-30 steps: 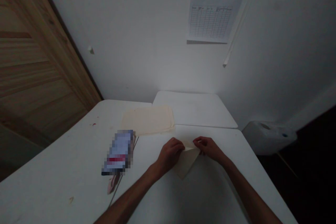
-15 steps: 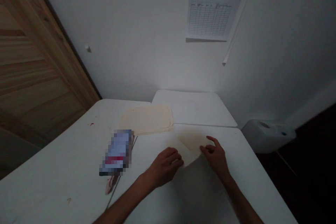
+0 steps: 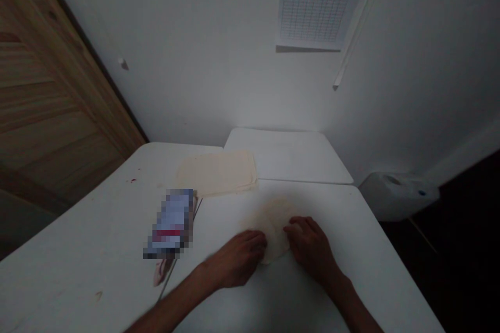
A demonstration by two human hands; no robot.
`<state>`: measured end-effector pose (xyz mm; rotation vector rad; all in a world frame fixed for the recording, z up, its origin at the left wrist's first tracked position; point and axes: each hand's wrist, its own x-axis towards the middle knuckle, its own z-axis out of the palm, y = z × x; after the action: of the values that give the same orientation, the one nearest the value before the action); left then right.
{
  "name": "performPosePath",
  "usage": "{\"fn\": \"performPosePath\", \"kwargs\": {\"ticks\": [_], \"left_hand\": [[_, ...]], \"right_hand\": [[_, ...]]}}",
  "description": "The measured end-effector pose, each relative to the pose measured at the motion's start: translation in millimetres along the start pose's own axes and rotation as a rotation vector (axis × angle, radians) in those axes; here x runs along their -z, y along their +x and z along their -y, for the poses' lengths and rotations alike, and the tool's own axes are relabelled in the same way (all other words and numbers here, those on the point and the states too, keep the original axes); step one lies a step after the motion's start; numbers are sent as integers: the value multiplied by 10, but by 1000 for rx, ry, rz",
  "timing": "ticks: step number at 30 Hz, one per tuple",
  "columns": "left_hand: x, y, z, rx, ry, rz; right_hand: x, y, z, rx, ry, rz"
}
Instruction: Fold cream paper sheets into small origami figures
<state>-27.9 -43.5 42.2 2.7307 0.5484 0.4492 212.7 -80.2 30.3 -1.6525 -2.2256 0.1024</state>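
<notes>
A thin cream-coloured sheet [image 3: 275, 229], with a folded-looking crease across it, lies low on the white table between my hands. My left hand [image 3: 246, 255] is closed at its left edge, the fingers curled over it. At the right edge my right hand [image 3: 308, 242] is closed too, thumb and fingers pinching the sheet. Fingertips of both hands are partly hidden. I cannot tell whether the sheet is cloth, paper or some other material.
A stack of similar cream sheets [image 3: 219, 171] lies behind, to the left. A blurred-out flat item [image 3: 172, 223] rests left of my hands. White table panels [image 3: 292, 153] meet at the back. A printed chart [image 3: 318, 10] hangs on the wall; a white plastic container [image 3: 398, 195] stands right.
The sheet has come down flatter and closer to me, its near edge now rounded. My right hand has moved left and its fingers have curled in. The view has tilted slightly.
</notes>
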Motion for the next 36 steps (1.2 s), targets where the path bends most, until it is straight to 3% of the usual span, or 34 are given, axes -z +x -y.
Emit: {"fn": "performPosePath", "kwargs": {"ticks": [4, 8, 19, 29, 36], "left_hand": [[46, 9, 18, -33, -42, 42], [49, -43, 66, -8, -45, 65], [168, -101, 120, 58, -19, 129], [319, -125, 141, 45, -105, 14], [327, -37, 195, 151, -207, -25]], "right_hand": [[127, 201, 5, 197, 27, 167], [188, 312, 8, 237, 26, 283], [183, 322, 72, 168, 30, 317], [117, 287, -17, 139, 75, 333], [149, 282, -6, 122, 115, 323]]}}
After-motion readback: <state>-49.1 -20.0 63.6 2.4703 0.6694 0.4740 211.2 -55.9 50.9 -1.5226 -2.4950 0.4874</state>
